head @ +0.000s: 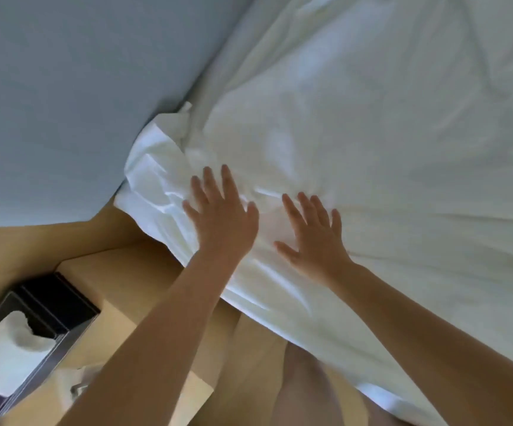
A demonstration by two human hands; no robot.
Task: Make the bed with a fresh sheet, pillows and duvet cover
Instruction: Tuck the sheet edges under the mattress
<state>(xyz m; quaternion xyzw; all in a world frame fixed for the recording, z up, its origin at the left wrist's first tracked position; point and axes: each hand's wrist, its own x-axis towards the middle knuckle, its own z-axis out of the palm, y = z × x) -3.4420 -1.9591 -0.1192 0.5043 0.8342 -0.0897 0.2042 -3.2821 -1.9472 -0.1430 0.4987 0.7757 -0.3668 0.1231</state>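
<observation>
I have the white sheet (372,133) spread over the bed, wrinkled, running out of frame at the top and right. The mattress under it is fully covered, so I can't see it. At the bed's corner, against a pale blue-grey surface (64,103) (wall or headboard, can't tell), the sheet bunches into creased folds and hangs over the near edge.

The left hand (223,216) lies flat on the sheet just inside that corner, fingers straight and spread, gripping nothing. The right hand (313,238) is just beside it along the near edge, palm down, fingers splayed, also holding nothing. Whether the palms press or only rest — can't tell. Both forearms enter from the bottom of the frame.

Beside the bed is a light wooden nightstand (120,287) carrying a dark tissue box (49,305) with white tissue sticking up; the box is cut off at the left. There is a blurred skin-toned shape at bottom centre, below the bed's edge — can't make it out.
</observation>
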